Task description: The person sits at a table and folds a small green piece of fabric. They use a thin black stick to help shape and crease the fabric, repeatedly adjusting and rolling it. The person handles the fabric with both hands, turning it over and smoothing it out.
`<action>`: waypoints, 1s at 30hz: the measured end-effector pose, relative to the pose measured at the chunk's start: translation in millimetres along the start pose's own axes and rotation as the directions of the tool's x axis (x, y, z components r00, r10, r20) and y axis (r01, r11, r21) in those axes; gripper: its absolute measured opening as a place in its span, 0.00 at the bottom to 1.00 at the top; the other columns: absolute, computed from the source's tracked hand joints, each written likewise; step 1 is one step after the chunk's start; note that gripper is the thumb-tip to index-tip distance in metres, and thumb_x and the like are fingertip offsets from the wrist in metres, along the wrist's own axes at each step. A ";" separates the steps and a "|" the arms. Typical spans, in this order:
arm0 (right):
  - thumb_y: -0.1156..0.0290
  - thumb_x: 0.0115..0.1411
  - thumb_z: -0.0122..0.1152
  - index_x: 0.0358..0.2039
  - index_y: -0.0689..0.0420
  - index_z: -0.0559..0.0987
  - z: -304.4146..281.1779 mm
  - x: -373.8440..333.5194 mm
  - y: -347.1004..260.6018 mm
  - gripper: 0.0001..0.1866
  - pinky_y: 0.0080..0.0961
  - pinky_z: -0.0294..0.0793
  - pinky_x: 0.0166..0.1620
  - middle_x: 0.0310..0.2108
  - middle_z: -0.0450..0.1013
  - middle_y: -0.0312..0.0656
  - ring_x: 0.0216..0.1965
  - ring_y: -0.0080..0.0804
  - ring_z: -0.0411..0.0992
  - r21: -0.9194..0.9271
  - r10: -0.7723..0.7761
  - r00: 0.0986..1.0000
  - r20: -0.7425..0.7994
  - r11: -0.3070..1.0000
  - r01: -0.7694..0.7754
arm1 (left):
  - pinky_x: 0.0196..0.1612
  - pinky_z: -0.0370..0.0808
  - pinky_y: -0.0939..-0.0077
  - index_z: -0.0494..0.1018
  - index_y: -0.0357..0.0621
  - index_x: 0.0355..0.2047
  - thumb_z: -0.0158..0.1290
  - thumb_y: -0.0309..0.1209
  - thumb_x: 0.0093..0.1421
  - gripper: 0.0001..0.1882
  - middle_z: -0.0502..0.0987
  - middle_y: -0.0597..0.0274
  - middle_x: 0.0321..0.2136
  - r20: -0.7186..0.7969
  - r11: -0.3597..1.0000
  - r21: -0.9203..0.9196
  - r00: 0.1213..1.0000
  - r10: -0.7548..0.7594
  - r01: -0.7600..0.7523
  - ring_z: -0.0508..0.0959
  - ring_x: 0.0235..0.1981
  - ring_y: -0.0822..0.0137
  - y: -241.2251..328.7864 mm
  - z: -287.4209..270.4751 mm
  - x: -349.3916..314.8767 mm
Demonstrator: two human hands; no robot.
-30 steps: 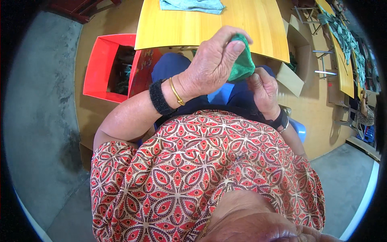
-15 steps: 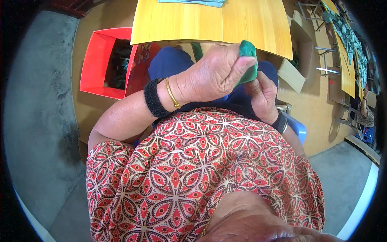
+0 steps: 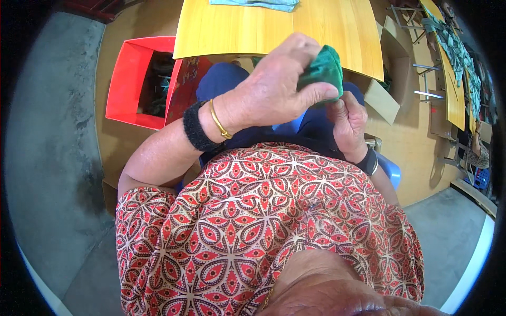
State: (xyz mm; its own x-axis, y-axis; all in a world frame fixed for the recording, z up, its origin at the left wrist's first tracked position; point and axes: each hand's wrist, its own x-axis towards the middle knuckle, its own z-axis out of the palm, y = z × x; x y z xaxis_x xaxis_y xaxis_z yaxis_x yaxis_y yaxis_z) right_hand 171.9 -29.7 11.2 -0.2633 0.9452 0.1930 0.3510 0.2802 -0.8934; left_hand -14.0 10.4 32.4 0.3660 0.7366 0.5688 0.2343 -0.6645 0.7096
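Observation:
Over my lap, in front of the table edge, a piece of shiny dark green cloth (image 3: 326, 71) is up between my hands. My left hand (image 3: 282, 81) grips it from the left, with the thumb along its lower edge and the fingers bent over its far side. My right hand (image 3: 350, 124) is closed at the cloth's lower right corner, thumb and fingers pressed together there. Whatever else lies between those right fingertips is too small to make out. The cloth's left part is hidden by my left hand.
A wooden-topped table (image 3: 237, 31) stands ahead, with folded light blue cloth (image 3: 255, 4) at its far edge. On the left is a red open box (image 3: 122, 79) with dark contents. An open cardboard box (image 3: 383, 100) stands right; beyond, another table (image 3: 454, 100) bears green cloth pieces.
My left hand has lifted a little and its fingers have loosened outward. More of the green cloth shows, spread wider. My right hand has shifted slightly to the right.

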 end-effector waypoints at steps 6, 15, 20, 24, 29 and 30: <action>0.69 0.57 0.46 0.28 0.63 0.70 1.6 1.1 -2.2 0.09 0.17 0.64 0.25 0.18 0.67 0.38 0.20 0.22 0.64 -0.121 -0.035 0.999 0.010 0.992 0.036 | 0.30 0.67 0.86 0.67 0.36 0.35 0.44 0.34 0.58 0.12 0.71 0.65 0.24 -0.040 0.876 -0.402 0.951 -0.307 0.266 0.69 0.25 0.79 18.6 -5.7 -2.0; 0.69 0.58 0.45 0.27 0.64 0.70 9.1 -2.8 -11.0 0.10 0.16 0.63 0.24 0.17 0.67 0.38 0.20 0.20 0.63 0.014 0.002 0.998 0.058 1.000 -0.003 | 0.29 0.67 0.88 0.67 0.36 0.31 0.43 0.29 0.58 0.08 0.71 0.66 0.24 -0.160 0.897 -0.391 0.945 -0.286 0.205 0.69 0.27 0.80 22.8 8.2 -7.2; 0.67 0.58 0.45 0.26 0.63 0.69 10.1 -8.3 -6.8 0.12 0.13 0.59 0.22 0.16 0.64 0.32 0.19 0.15 0.58 0.231 0.148 0.981 0.123 0.957 -0.173 | 0.29 0.66 0.88 0.66 0.37 0.32 0.43 0.28 0.58 0.06 0.71 0.66 0.24 -0.162 0.853 -0.479 0.934 -0.317 0.206 0.68 0.26 0.81 21.6 14.6 -9.5; 0.66 0.59 0.44 0.25 0.62 0.69 12.5 -8.4 -5.5 0.13 0.12 0.58 0.21 0.16 0.62 0.30 0.18 0.13 0.56 0.268 0.164 0.978 0.132 0.944 -0.195 | 0.28 0.66 0.88 0.66 0.38 0.31 0.44 0.28 0.57 0.06 0.70 0.67 0.24 -0.186 0.881 -0.432 0.936 -0.298 0.195 0.67 0.25 0.81 17.5 16.9 -10.9; 0.65 0.59 0.45 0.23 0.62 0.68 11.2 -11.5 -1.8 0.13 0.12 0.58 0.21 0.16 0.62 0.31 0.18 0.14 0.56 0.386 0.220 0.961 0.169 0.882 -0.270 | 0.27 0.66 0.87 0.66 0.39 0.31 0.44 0.27 0.57 0.05 0.69 0.67 0.23 -0.174 0.837 -0.500 0.921 -0.348 0.222 0.67 0.24 0.81 20.3 20.4 -10.2; 0.65 0.58 0.45 0.23 0.62 0.68 7.0 -16.7 0.0 0.13 0.12 0.58 0.21 0.16 0.62 0.31 0.18 0.14 0.57 0.368 0.209 0.966 0.155 0.895 -0.252 | 0.27 0.66 0.87 0.66 0.39 0.31 0.44 0.27 0.57 0.05 0.69 0.67 0.23 -0.158 0.843 -0.490 0.928 -0.336 0.222 0.67 0.24 0.81 24.6 28.3 -13.3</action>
State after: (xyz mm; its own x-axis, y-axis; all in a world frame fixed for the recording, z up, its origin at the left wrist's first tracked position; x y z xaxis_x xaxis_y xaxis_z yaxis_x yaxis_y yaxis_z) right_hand 170.0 -46.6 5.1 -0.3205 0.9451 -0.0629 0.0498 -0.0495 -0.9975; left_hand 12.3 -19.3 30.5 0.1189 0.9272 0.3552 -0.1625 -0.3347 0.9282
